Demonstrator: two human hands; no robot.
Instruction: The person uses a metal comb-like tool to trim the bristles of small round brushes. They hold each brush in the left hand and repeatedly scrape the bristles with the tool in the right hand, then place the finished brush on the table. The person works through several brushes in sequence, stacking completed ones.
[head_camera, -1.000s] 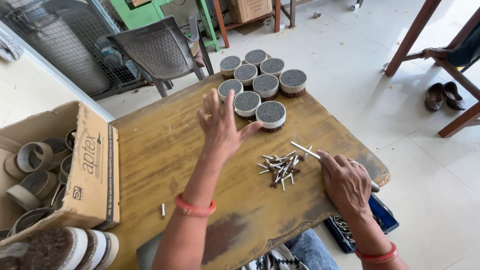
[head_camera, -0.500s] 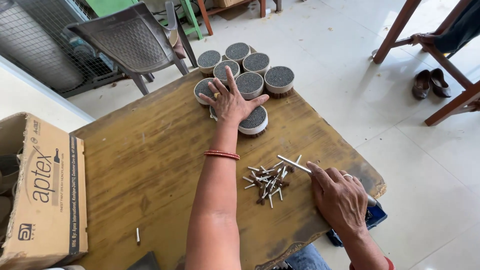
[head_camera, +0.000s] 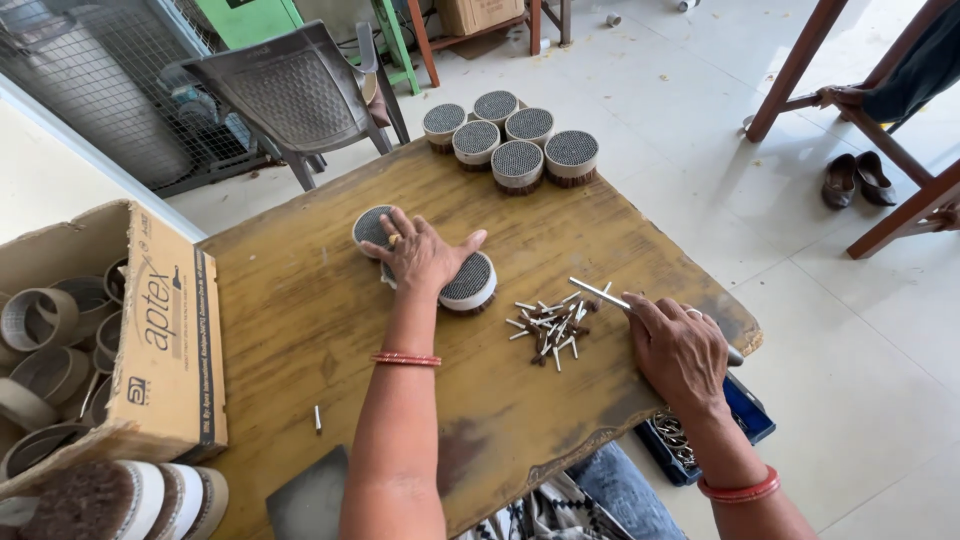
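1. Since the earlier frame, the left hand (head_camera: 425, 255) has drawn two round mesh-topped discs (head_camera: 468, 281) away from the cluster of five discs (head_camera: 515, 143), toward the middle of the wooden table (head_camera: 300, 330).
2. Its fingers lie spread flat, palm down, across both discs, gripping nothing.
3. At the table's near right edge, the right hand (head_camera: 680, 350) is loosely curled around a thin metal rod (head_camera: 598, 292).
4. A pile of small pins (head_camera: 550, 325) lies on the table between the two hands.
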